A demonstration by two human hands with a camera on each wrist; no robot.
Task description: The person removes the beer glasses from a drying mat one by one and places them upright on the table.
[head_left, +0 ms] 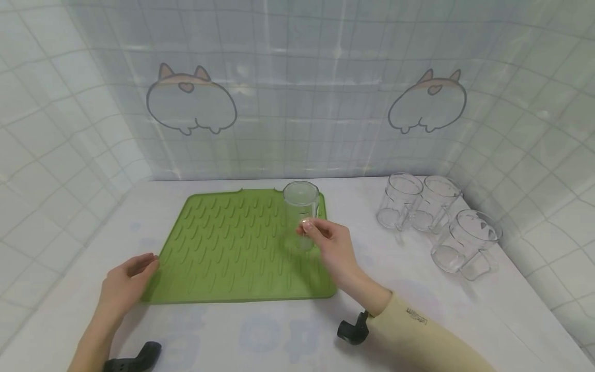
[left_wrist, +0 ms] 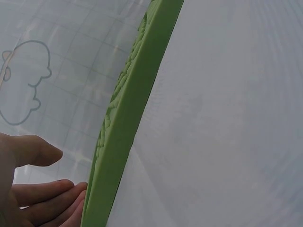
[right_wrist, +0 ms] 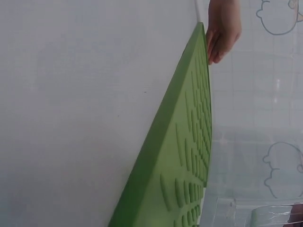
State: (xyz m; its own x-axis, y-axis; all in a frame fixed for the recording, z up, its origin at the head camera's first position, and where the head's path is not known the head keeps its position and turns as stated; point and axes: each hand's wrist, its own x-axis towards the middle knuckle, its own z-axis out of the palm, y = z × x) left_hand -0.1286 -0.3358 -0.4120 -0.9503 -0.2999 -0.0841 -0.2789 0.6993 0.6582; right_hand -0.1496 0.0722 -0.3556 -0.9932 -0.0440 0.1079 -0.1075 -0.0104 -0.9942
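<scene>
A green ridged drying mat (head_left: 223, 243) lies on the white table. Over its right part, my right hand (head_left: 332, 245) pinches a clear glass mug (head_left: 299, 199) at its near right side, where the handle is. The mug stands upright with its rim up. At the bottom right of the right wrist view, part of the glass mug (right_wrist: 272, 215) shows beside my fingers. My left hand (head_left: 125, 284) rests by the mat's left edge, holding nothing. In the left wrist view, the left hand's fingertips (left_wrist: 78, 187) are right at the mat's side, with the thumb apart.
Three more clear glass mugs stand at the right: one mug (head_left: 400, 199) and another mug (head_left: 434, 201) close together at the back, and a third mug (head_left: 465, 240) nearer. White tiled-pattern sheets (head_left: 307, 93) wall the table at the back and sides.
</scene>
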